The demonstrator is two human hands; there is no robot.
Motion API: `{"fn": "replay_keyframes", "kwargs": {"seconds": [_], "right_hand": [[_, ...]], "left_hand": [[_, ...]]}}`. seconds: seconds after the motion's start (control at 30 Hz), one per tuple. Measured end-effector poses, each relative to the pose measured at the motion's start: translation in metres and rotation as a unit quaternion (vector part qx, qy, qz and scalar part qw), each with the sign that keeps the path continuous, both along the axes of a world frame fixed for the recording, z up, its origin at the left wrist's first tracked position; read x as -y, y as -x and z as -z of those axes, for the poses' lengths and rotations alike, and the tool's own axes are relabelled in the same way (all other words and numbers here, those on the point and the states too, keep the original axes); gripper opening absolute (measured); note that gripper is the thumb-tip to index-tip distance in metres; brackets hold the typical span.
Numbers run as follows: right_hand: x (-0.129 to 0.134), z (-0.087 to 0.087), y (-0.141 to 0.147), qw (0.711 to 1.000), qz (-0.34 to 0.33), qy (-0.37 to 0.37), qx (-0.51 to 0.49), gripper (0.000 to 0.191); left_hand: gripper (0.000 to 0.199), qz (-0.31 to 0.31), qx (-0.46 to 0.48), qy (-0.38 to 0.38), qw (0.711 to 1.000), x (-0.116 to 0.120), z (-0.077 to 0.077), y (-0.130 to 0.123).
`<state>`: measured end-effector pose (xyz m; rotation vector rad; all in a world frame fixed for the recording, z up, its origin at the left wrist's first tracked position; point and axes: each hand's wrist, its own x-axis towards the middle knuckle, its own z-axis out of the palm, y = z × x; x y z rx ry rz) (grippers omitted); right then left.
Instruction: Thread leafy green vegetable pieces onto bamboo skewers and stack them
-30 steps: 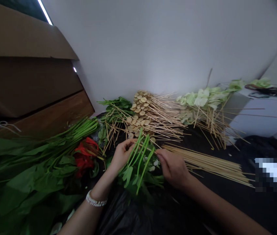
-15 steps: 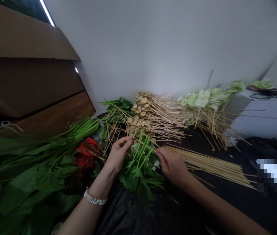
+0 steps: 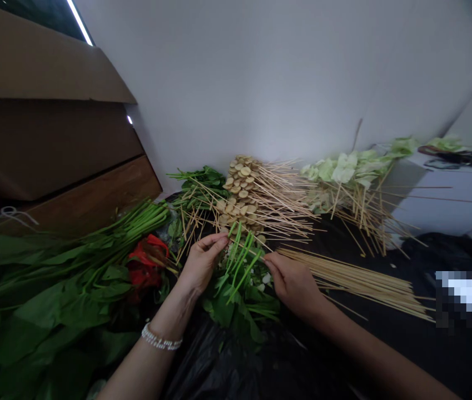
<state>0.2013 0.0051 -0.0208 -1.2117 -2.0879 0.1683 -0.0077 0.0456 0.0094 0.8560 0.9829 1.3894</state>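
Note:
Between both hands runs a thin wooden skewer [image 3: 254, 250], crossed by several green stems with leaves [image 3: 236, 266] that hang below it. My left hand [image 3: 202, 264] pinches the skewer's left end, thumb against fingers. At the other end, my right hand [image 3: 296, 282] grips the skewer with thumb and fingers. Whether each stem is pierced or only lies against the skewer I cannot tell. Right behind the stems are stacked skewers of pale round slices [image 3: 242, 208]. Loose bare skewers [image 3: 356, 272] lie beside my right hand.
Large leafy greens [image 3: 52, 283] spread on the left, next to a red plastic bag [image 3: 148, 261]. Skewered greens [image 3: 204, 186] lie at the back, cabbage skewers [image 3: 348, 169] at back right. Black plastic [image 3: 202, 361] covers the surface. A cardboard box [image 3: 44, 144] and white wall [image 3: 261, 83] stand behind.

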Motion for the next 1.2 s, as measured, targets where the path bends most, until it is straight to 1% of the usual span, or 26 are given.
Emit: {"fn": "replay_keyframes", "kwargs": {"seconds": [0.3, 0.6, 0.8, 1.0, 1.2], "right_hand": [[0.0007, -0.0012, 0.0000, 1.000, -0.004, 0.018, 0.012, 0.023], [0.0006, -0.0016, 0.0009, 1.000, 0.002, 0.016, 0.016, 0.024], [0.0005, -0.0008, 0.0010, 1.000, 0.002, 0.023, 0.013, 0.024], [0.0004, -0.0002, 0.0008, 1.000, -0.001, 0.017, 0.011, 0.023], [-0.0003, 0.0015, 0.0007, 1.000, 0.000, 0.019, 0.012, 0.024]], "left_hand": [[0.035, 0.006, -0.001, 0.013, 1.000, 0.0007, 0.0008, 0.0000], [0.034, -0.001, -0.007, 0.007, 1.000, 0.0000, 0.0014, 0.0005], [0.034, 0.013, 0.013, 0.020, 1.000, 0.0001, 0.0028, -0.0002], [0.035, -0.004, 0.019, 0.012, 1.000, -0.0002, 0.0018, -0.0007], [0.035, 0.007, 0.015, 0.016, 1.000, -0.0002, 0.0036, -0.0011]]}}
